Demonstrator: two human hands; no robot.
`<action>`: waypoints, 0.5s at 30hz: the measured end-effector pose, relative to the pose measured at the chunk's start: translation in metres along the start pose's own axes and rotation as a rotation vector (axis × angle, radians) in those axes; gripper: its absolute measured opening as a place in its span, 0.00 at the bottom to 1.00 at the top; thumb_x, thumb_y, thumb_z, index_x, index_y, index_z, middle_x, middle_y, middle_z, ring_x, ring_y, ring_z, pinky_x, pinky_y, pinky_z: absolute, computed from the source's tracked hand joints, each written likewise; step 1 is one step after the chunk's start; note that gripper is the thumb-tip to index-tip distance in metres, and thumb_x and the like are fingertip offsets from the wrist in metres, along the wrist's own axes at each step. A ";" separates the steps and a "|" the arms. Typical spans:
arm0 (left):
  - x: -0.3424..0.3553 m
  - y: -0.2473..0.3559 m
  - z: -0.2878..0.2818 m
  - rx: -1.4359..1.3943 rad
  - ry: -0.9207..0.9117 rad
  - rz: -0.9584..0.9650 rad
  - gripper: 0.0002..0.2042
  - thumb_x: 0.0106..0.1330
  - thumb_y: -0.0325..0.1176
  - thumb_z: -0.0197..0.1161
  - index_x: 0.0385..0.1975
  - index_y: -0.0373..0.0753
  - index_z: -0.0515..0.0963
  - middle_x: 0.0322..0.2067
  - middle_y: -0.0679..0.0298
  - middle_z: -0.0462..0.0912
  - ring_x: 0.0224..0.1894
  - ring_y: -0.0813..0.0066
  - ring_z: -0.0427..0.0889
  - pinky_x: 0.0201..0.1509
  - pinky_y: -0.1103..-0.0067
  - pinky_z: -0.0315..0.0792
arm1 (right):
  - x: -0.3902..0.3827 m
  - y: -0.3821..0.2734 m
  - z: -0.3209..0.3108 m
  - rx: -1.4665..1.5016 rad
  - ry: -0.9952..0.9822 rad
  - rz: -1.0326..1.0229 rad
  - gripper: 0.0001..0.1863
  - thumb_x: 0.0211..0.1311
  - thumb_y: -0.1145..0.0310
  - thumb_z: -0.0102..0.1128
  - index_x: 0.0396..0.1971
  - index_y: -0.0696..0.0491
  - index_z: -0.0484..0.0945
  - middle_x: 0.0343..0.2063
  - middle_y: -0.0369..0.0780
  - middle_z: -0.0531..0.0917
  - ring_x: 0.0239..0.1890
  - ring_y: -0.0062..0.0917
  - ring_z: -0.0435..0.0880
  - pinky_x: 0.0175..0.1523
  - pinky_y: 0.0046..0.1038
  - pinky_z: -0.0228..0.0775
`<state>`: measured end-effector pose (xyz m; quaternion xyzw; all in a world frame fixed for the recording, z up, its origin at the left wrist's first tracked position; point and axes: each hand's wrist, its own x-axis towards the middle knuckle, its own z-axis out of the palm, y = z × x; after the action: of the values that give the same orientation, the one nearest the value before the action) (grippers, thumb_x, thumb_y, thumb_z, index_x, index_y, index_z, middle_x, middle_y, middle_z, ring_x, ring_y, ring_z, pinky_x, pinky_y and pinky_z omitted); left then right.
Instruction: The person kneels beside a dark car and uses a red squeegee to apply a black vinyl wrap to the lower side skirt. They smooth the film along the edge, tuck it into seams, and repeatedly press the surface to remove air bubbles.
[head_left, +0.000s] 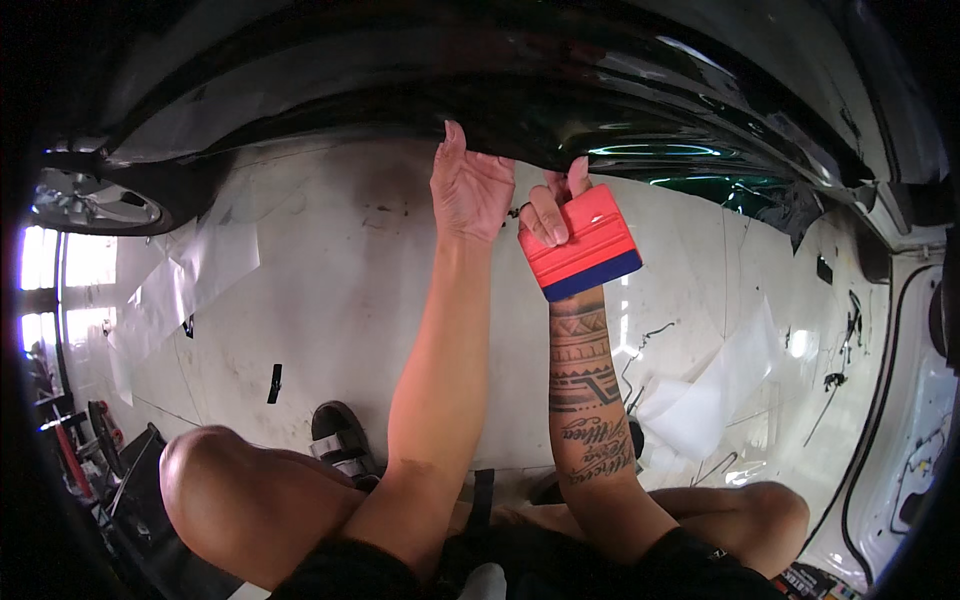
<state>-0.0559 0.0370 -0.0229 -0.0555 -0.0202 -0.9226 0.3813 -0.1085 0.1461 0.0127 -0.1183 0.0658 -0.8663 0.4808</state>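
A dark, glossy car body panel [400,90] stretches across the top of the view. My left hand [470,190] is palm up at its lower edge, thumb raised apart and fingers reaching under the edge, their tips hidden. Just to the right, my right hand [548,210] grips a flat red squeegee [580,240] with a dark blue edge strip. That hand's thumb and a finger touch the panel's lower edge. Loose dark film [765,200] hangs from the edge further right.
A car wheel [95,200] stands at far left and an open white car door [915,400] at far right. Clear film sheets [185,290] and a crumpled white sheet [710,390] lie on the pale floor. Black scraps [274,384] are scattered about. Tools [75,450] sit at lower left.
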 end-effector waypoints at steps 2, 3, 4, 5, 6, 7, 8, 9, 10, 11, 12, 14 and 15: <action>-0.005 -0.010 0.008 0.138 0.083 0.088 0.13 0.67 0.38 0.60 0.48 0.43 0.77 0.54 0.63 0.78 0.57 0.64 0.75 0.63 0.68 0.68 | 0.000 -0.002 -0.007 -0.032 0.033 0.006 0.19 0.73 0.56 0.44 0.52 0.53 0.73 0.53 0.41 0.78 0.12 0.14 0.66 0.18 0.15 0.60; -0.007 -0.016 0.012 0.207 0.125 0.129 0.14 0.67 0.38 0.60 0.50 0.43 0.76 0.55 0.63 0.77 0.58 0.63 0.74 0.64 0.68 0.68 | -0.001 -0.005 -0.011 -0.060 0.056 0.009 0.19 0.73 0.56 0.45 0.52 0.53 0.73 0.52 0.40 0.78 0.11 0.14 0.66 0.18 0.15 0.60; -0.009 -0.018 0.014 0.183 0.102 0.113 0.15 0.68 0.40 0.59 0.51 0.43 0.75 0.56 0.63 0.76 0.59 0.63 0.73 0.65 0.67 0.67 | 0.000 -0.004 -0.011 -0.063 0.056 0.016 0.19 0.72 0.56 0.46 0.51 0.53 0.73 0.52 0.40 0.79 0.11 0.15 0.66 0.18 0.15 0.60; -0.011 -0.020 0.016 0.159 0.081 0.095 0.16 0.68 0.41 0.58 0.53 0.44 0.74 0.57 0.62 0.75 0.60 0.62 0.72 0.65 0.66 0.66 | 0.000 -0.005 -0.011 -0.070 0.056 0.018 0.19 0.72 0.55 0.47 0.51 0.53 0.73 0.51 0.40 0.79 0.11 0.15 0.66 0.18 0.15 0.61; -0.012 -0.022 0.017 0.135 0.060 0.075 0.17 0.69 0.42 0.57 0.54 0.44 0.73 0.58 0.62 0.74 0.60 0.61 0.72 0.66 0.66 0.66 | 0.003 -0.007 -0.011 -0.059 0.036 0.019 0.19 0.72 0.55 0.47 0.51 0.54 0.73 0.50 0.40 0.80 0.11 0.15 0.66 0.18 0.15 0.61; -0.013 -0.016 0.016 0.047 -0.019 0.032 0.18 0.69 0.43 0.56 0.55 0.44 0.73 0.59 0.62 0.74 0.61 0.61 0.71 0.66 0.65 0.65 | 0.006 -0.004 -0.010 -0.036 0.006 0.031 0.19 0.71 0.55 0.48 0.50 0.54 0.73 0.48 0.40 0.81 0.11 0.15 0.66 0.18 0.15 0.61; -0.009 -0.015 0.010 -0.058 -0.099 -0.019 0.19 0.69 0.44 0.55 0.55 0.44 0.72 0.59 0.62 0.74 0.61 0.61 0.71 0.66 0.65 0.65 | 0.008 -0.006 -0.011 -0.028 -0.018 0.036 0.19 0.71 0.55 0.48 0.50 0.54 0.73 0.47 0.40 0.81 0.10 0.15 0.66 0.18 0.15 0.61; -0.005 -0.013 0.005 -0.113 -0.148 -0.050 0.19 0.69 0.45 0.55 0.56 0.44 0.72 0.59 0.62 0.73 0.61 0.61 0.71 0.67 0.64 0.65 | 0.011 -0.007 -0.014 -0.019 -0.047 0.045 0.19 0.71 0.55 0.48 0.50 0.55 0.73 0.45 0.40 0.82 0.10 0.15 0.66 0.18 0.15 0.61; -0.001 -0.014 0.001 -0.170 -0.197 -0.084 0.20 0.69 0.46 0.54 0.56 0.44 0.72 0.59 0.62 0.73 0.62 0.61 0.71 0.67 0.64 0.64 | 0.014 -0.010 -0.017 -0.027 -0.061 0.058 0.16 0.71 0.56 0.49 0.45 0.54 0.72 0.39 0.39 0.81 0.10 0.15 0.66 0.18 0.16 0.60; 0.002 -0.014 -0.003 -0.177 -0.215 -0.096 0.21 0.69 0.47 0.54 0.57 0.44 0.72 0.60 0.62 0.73 0.62 0.60 0.71 0.67 0.64 0.64 | 0.017 -0.011 -0.020 -0.031 -0.074 0.071 0.14 0.71 0.57 0.49 0.41 0.53 0.71 0.33 0.39 0.80 0.10 0.16 0.66 0.17 0.17 0.60; 0.003 -0.013 -0.006 -0.184 -0.234 -0.109 0.21 0.69 0.48 0.53 0.57 0.44 0.71 0.60 0.62 0.73 0.61 0.60 0.71 0.67 0.64 0.64 | 0.019 -0.011 -0.022 -0.032 -0.087 0.084 0.12 0.71 0.58 0.50 0.37 0.53 0.70 0.26 0.38 0.78 0.09 0.16 0.66 0.17 0.17 0.59; -0.013 -0.009 -0.010 -0.060 -0.240 -0.055 0.23 0.69 0.49 0.53 0.58 0.43 0.70 0.59 0.62 0.73 0.61 0.61 0.71 0.67 0.64 0.64 | 0.009 -0.009 -0.003 -0.068 0.048 0.104 0.16 0.69 0.62 0.53 0.21 0.48 0.66 0.13 0.34 0.71 0.07 0.19 0.64 0.15 0.19 0.57; -0.020 -0.006 -0.012 0.003 -0.243 -0.028 0.24 0.69 0.50 0.53 0.59 0.43 0.69 0.59 0.62 0.73 0.61 0.61 0.71 0.66 0.64 0.65 | 0.002 -0.004 -0.004 -0.050 0.054 0.130 0.19 0.69 0.63 0.53 0.16 0.47 0.66 0.09 0.34 0.70 0.07 0.20 0.64 0.15 0.20 0.57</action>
<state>-0.0468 0.0545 -0.0368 -0.1659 -0.0684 -0.9143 0.3632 -0.1144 0.1465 0.0099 -0.1025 0.1080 -0.8343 0.5308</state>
